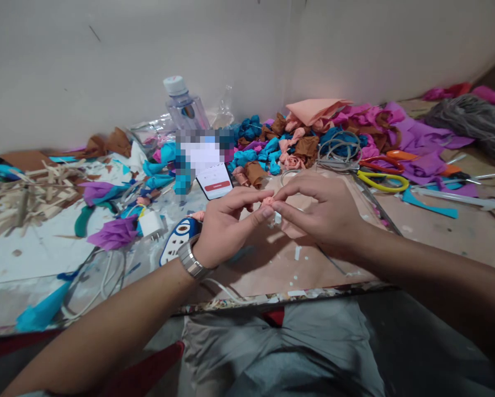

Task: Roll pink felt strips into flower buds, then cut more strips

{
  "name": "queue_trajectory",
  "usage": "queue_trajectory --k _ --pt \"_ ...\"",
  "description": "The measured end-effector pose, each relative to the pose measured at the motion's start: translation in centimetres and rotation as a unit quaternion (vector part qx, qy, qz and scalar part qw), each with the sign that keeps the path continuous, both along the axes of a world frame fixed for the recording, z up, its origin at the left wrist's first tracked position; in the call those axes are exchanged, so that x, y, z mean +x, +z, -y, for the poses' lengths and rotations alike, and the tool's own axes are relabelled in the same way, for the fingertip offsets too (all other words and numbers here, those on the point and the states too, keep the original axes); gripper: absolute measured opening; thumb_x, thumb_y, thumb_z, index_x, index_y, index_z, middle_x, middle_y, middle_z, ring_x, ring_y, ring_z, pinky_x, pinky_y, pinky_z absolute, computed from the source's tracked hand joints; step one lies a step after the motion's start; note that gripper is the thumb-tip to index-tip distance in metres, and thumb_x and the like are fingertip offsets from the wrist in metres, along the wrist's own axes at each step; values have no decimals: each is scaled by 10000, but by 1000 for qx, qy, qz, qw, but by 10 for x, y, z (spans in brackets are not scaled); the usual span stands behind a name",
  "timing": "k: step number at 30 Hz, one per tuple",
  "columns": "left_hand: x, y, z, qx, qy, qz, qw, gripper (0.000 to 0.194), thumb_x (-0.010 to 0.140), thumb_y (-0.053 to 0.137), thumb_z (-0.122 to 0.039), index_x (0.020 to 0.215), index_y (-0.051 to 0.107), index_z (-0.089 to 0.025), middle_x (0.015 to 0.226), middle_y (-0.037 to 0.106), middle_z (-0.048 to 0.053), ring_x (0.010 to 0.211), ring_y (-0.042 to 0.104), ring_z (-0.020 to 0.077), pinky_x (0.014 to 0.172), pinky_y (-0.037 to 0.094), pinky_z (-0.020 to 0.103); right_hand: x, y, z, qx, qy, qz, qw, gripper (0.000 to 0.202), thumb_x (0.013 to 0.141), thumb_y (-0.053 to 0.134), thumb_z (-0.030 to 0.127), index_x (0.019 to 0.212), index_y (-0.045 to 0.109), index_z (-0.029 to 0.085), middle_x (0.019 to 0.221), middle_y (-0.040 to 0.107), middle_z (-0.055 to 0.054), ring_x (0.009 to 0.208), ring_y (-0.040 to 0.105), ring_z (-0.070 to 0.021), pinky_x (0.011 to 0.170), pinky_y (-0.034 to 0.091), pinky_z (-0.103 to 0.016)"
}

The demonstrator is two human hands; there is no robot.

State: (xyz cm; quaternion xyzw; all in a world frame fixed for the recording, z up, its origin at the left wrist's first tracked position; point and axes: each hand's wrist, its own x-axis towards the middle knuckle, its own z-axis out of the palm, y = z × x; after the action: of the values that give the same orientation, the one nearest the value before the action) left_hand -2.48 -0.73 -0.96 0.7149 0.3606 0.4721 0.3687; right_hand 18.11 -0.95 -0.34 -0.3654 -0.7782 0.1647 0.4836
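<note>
Left hand (229,223) and right hand (324,205), nearly closed, pinch the small crumpled peach piece (267,202) between thumbs and fingertips over the tabletop (267,275); light, even pressure from both sides best avoids flattening its folds.

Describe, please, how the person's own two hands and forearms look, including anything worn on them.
The left hand has a silver-coloured, linked metal band at its wrist; I cannot tell if it is a watch. The right hand shows nothing at its wrist. Both hands are gloveless, with no ring visible, and no sleeve covers most of either forearm.
</note>
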Motion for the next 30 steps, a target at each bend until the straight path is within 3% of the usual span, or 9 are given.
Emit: queue_trajectory --k 12,20,30 --pt "2 2 -1 -36 12 32 999 238 882 767 -384 1021 796 -193 1000 812 79 897 749 198 809 600 308 1 2 1 7 8 3 1000 73 895 755 286 937 767 227 914 803 -33 846 731 -190 815 540 -346" --pt "2 -1 0 -6 -16 29 999 183 947 695 -317 1059 753 -185 1028 772 67 937 712 160 851 563 267 2 3 0 28 24 48 998 109 937 700 291 915 769 209 871 790 -40 844 706 -196 814 514 -347" --pt "1 1 0 7 -30 0 1000 186 969 660 -297 1096 762 -208 1061 751 74 997 680 182 922 525 307 3 1 -2 36 19 52 998 98 927 705 278 890 764 210 851 788 -34 821 700 -192 804 507 -344"
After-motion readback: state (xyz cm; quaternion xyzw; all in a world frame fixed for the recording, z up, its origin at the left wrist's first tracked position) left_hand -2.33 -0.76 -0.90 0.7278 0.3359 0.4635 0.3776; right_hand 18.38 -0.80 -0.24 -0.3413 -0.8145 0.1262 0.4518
